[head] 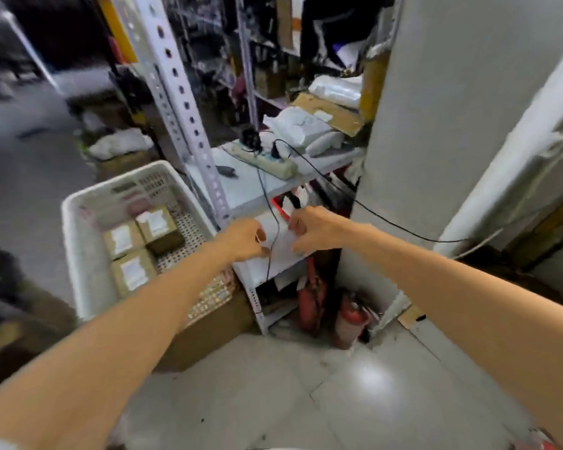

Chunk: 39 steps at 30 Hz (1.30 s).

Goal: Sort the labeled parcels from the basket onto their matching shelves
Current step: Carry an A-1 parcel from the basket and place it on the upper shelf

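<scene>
- Reaching forward in the head view, both hands meet at a white flat parcel (281, 246) that lies on the lower shelf (275, 270) of a white metal rack (182, 102).
- The left hand (244, 238) has its fingers curled on the left edge of this parcel and grips it.
- The right hand (316, 228) pinches the upper right edge between thumb and curled fingers.
- A black cable (387, 222) hangs down across the parcel, between the two hands.
- The cable comes from a power strip (267, 162) on the upper shelf (241, 190), where white plastic bags (306, 131) are also piled.
- The white plastic basket (75, 248) stands just beside the rack, on the person's left.
- Three cardboard parcels (158, 227) with white labels lie inside the basket, touching each other.
- Two red fire extinguishers (351, 316) stand on the tiled floor (306, 384) under the lower shelf.
</scene>
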{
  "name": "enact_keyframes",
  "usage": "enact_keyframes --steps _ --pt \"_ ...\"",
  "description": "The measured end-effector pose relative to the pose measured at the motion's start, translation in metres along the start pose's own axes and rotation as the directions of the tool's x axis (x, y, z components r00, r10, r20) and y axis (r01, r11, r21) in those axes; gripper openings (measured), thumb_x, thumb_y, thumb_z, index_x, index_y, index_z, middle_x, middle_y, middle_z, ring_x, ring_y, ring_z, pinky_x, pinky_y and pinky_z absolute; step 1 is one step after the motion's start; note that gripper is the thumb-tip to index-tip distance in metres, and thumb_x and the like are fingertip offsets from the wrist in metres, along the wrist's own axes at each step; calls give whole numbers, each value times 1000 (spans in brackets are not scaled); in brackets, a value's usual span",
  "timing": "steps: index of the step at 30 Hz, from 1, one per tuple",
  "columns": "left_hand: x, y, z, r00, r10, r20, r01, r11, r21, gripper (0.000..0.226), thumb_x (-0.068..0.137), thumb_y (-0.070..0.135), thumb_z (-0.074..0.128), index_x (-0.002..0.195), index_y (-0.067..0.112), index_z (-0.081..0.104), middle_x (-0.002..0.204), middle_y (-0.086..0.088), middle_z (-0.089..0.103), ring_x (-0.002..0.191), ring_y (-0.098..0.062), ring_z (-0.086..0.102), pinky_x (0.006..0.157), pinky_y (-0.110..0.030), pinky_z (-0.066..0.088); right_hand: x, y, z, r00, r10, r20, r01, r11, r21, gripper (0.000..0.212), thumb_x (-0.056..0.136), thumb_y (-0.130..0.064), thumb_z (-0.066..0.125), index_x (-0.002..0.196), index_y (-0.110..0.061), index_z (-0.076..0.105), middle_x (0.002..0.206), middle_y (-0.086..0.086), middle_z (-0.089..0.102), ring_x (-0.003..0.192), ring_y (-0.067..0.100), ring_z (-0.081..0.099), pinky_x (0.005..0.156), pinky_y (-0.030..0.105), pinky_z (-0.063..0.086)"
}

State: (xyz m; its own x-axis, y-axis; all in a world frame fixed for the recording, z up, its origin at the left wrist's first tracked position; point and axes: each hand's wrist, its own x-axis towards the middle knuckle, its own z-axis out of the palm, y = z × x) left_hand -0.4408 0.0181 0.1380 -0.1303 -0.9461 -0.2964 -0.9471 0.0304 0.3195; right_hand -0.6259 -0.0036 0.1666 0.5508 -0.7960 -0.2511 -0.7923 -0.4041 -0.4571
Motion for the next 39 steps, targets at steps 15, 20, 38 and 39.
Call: enact_keyframes --steps 15,20,38,39 --pt "-129 -320 -33 899 -431 -80 398 879 -261 39 83 28 71 115 7 63 118 -10 64 106 -24 59 89 -35 49 178 -241 126 951 -223 214 245 966 -82 52 79 -23 72 125 -9 50 112 6 55 94 20 51 80 33 47" --pt "-110 -357 -21 891 -453 -34 432 867 -248 38 86 19 69 121 7 58 121 -11 62 108 -25 60 91 -36 50 223 -245 139 948 -181 262 215 971 -109 55 79 -26 74 125 -9 50 107 4 51 95 21 50 77 30 44" --pt "42 -497 -5 744 -651 147 661 689 -297 39 87 8 55 125 11 50 118 -12 61 104 -29 59 83 -37 50 471 -238 220 818 -132 559 197 979 -57 55 83 -21 67 132 -5 47 133 14 51 117 28 53 93 35 47" --pt "48 -502 1 734 -660 163 674 677 -296 41 87 8 53 127 11 49 118 -12 60 104 -30 58 84 -38 50 480 -236 228 813 -118 571 183 981 -58 52 84 -21 67 129 -4 48 131 14 53 114 28 54 94 39 49"
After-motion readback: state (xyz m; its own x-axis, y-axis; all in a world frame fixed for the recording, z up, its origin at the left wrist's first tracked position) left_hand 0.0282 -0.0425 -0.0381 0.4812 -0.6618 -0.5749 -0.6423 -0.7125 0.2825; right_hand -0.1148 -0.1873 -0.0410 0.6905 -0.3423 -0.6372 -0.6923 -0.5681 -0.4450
